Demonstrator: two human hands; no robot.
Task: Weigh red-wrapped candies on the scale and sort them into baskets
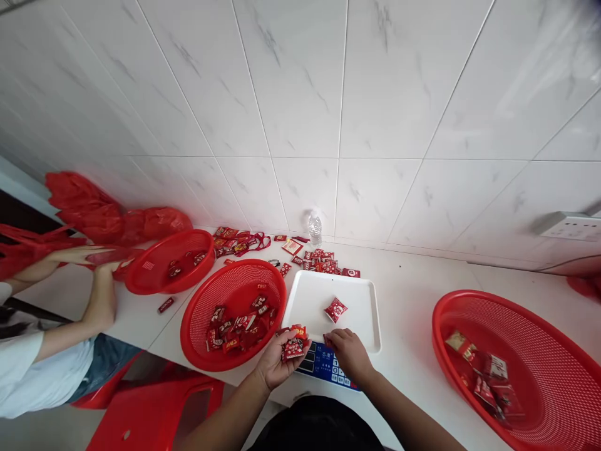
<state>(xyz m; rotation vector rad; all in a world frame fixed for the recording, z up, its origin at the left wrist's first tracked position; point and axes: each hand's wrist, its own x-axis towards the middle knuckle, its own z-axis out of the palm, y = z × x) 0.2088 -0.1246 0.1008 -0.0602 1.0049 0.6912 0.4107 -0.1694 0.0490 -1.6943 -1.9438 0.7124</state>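
Observation:
Several small red snack packets [293, 349] rest in my left hand [275, 363], whose fingers curl around them beside the near left corner of a scale. My right hand [350, 356] pinches one small dark red packet [328, 340] above the scale's blue keypad [319, 360]. On the white scale tray [361, 294] lies a single red pillow-shaped packet [335, 309]. Just left of my left hand stands a red plastic basket [197, 313] with many red packets in it. My right fingers partly hide the packet they hold and some of the keys.
Behind the scale lie loose red packets [323, 260] and a clear plastic bottle [314, 228]. At right stands a large red basket [554, 351] with larger packets. Another person's hands [94, 260] work at left near a red basket [164, 285] and red bags [84, 207]. A red stool [136, 413] stands below.

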